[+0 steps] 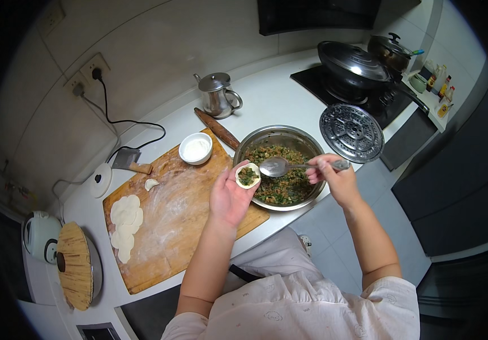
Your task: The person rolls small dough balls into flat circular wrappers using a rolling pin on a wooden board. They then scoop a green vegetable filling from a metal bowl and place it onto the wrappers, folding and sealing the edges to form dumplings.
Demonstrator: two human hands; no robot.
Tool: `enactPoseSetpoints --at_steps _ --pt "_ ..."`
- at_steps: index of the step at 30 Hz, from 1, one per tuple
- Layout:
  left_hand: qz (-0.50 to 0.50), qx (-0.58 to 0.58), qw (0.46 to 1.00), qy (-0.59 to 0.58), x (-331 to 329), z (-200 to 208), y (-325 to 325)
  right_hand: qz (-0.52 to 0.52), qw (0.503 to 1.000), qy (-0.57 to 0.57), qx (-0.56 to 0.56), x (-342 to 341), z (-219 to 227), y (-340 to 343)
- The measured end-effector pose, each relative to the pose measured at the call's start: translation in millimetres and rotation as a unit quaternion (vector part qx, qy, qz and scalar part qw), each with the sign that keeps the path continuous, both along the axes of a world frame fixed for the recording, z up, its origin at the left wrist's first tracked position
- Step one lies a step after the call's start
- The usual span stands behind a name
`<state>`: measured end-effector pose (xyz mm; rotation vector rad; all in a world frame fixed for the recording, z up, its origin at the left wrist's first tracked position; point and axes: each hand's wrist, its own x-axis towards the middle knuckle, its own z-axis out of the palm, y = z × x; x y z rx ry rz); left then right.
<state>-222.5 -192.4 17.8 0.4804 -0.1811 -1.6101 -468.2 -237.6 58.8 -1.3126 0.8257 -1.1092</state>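
On the fingers of my left hand [228, 198] rests a round dumpling wrapper [248, 176] with green and brown filling in its middle. My right hand [334, 177] grips the handle of a metal spoon [274, 166], whose bowl is just beside the wrapper. Both are above a large steel bowl [298, 207] of chopped filling [286, 187]. To the left, a floury wooden board [170, 226] carries overlapping dough wrappers [126, 224], one folded dumpling [151, 184] and a small white bowl of flour [195, 148].
A rolling pin [217, 128] and a steel kettle [219, 95] are behind the board. A cleaver [126, 159] lies at its far left corner. A perforated steamer plate [351, 132] overhangs the counter at right, near a lidded wok [354, 62] on the stove. A straw-coloured lid [74, 266] covers a pot at left.
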Motion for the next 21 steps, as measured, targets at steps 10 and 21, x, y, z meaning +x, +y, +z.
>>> enactPoseSetpoints --at_steps 10,21 --pt "-0.027 -0.009 0.999 0.026 -13 10 0 -0.008 0.998 -0.025 0.062 32 -8 1" --pt "0.119 -0.009 0.993 0.017 27 13 6 -0.021 0.995 0.093 -0.032 6 -10 -4"
